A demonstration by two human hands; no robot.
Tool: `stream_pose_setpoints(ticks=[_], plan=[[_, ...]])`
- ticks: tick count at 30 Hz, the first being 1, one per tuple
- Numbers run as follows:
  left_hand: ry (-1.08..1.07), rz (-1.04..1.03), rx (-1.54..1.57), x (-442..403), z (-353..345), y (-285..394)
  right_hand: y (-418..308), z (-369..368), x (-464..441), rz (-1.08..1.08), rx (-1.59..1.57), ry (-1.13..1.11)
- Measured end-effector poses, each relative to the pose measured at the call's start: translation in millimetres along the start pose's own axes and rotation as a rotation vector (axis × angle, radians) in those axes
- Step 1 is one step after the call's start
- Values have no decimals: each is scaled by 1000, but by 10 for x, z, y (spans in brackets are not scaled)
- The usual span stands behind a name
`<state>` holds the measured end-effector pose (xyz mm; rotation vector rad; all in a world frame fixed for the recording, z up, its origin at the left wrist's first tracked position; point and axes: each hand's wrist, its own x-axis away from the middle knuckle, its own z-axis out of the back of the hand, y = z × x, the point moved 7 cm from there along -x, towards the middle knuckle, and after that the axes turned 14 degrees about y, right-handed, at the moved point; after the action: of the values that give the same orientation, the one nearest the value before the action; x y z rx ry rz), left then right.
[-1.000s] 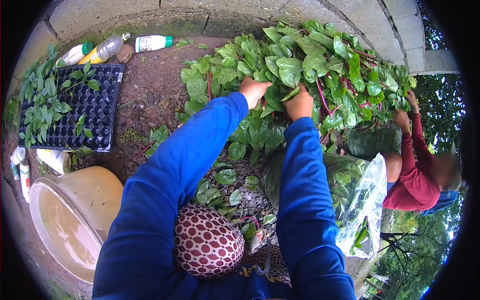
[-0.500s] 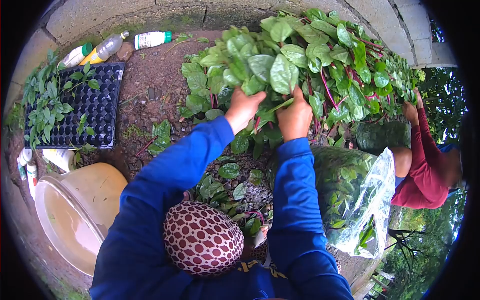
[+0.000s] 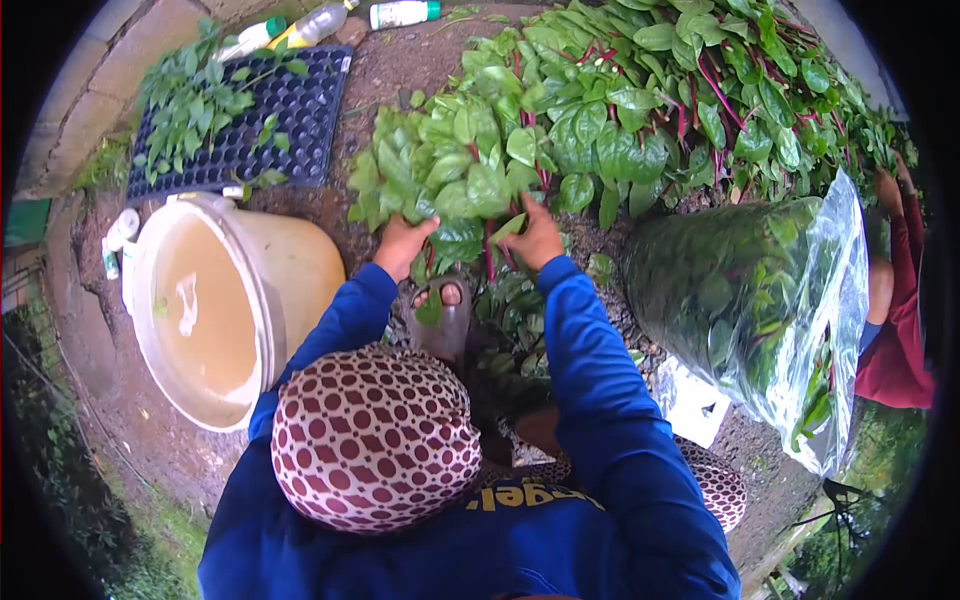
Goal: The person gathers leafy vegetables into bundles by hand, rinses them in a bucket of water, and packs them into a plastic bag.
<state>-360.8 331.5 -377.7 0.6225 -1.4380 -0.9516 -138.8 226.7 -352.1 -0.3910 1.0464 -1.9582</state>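
Observation:
A bunch of leafy greens with reddish stems [image 3: 455,160] is held between my two hands, in front of my knees. My left hand [image 3: 404,247] grips the lower left side of the bunch, its thumb over the leaves. On the right side, my right hand [image 3: 533,236] is closed around the red stems near their lower ends. Beyond and to the right lies a large pile of the same greens [image 3: 640,120]. Leaves hide parts of the fingers of both hands.
At left stand a bucket of cloudy water [image 3: 300,270] and a black seedling tray [image 3: 300,120] with seedlings. Bottles [image 3: 404,14] lie by the wall. A clear plastic bag [image 3: 740,290] full of greens lies at right, near another person in a red sleeve [image 3: 900,340].
The bunch has come away from the pile, toward the left and nearer my body, with both hands. My view has swung left, bringing the bucket and my sandalled foot further into sight.

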Motion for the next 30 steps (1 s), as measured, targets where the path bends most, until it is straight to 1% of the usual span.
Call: stream_pose_setpoints(ticks=[1, 2, 3, 4, 5, 6, 7, 8, 10, 11, 14, 15, 18, 19, 20, 22, 24, 27, 30], plan=[[21, 5, 24, 172, 71, 133, -39, 130, -20, -34, 6, 8], [41, -5, 50, 268, 142, 250, 12, 269, -10, -144, -8, 26], [13, -18, 100, 305, 191, 245, -321, 535, -18, -273, -21, -72], [196, -222, -11, 316, 363, 270, -290, 697, -39, -92, 124, 98], [378, -427, -120, 370, 494, 302, -131, 820, -23, -81, 42, 297], [559, -627, -231, 479, 593, 362, 53, 879, -19, -163, -35, 335], [575, -743, -165, 710, 604, 609, 36, 942, 21, -217, 2, 317], [422, -669, -77, 725, 543, 624, 33, 1008, 89, -273, 42, 297], [124, -510, 97, 743, 382, 563, 18, 919, 181, -262, 140, 221], [20, -427, 160, 761, 251, 531, 37, 867, 202, -240, 217, 226], [-105, -221, 94, 674, -43, 374, -108, 758, 175, -68, 403, 300], [-46, -234, 34, 610, -96, 376, -208, 717, 163, -137, 366, 285], [-127, -184, -76, 444, -318, 407, -322, 417, 109, -217, 174, 262], [-155, -207, -110, 378, -392, 341, -475, 309, 69, -246, 166, 184], [-164, -167, -127, 369, -421, 292, -658, 219, 22, -274, 160, 109], [-184, -92, -156, 361, -486, 229, -767, -20, -67, -186, 438, -23], [-163, -48, -172, 426, -436, 206, -686, -101, -160, -206, 399, -49], [-152, 53, -185, 622, -328, 399, -884, 56, -77, -279, 297, -31], [-222, 130, 22, 722, -377, 422, -1202, 67, 223, -192, 253, -115]])
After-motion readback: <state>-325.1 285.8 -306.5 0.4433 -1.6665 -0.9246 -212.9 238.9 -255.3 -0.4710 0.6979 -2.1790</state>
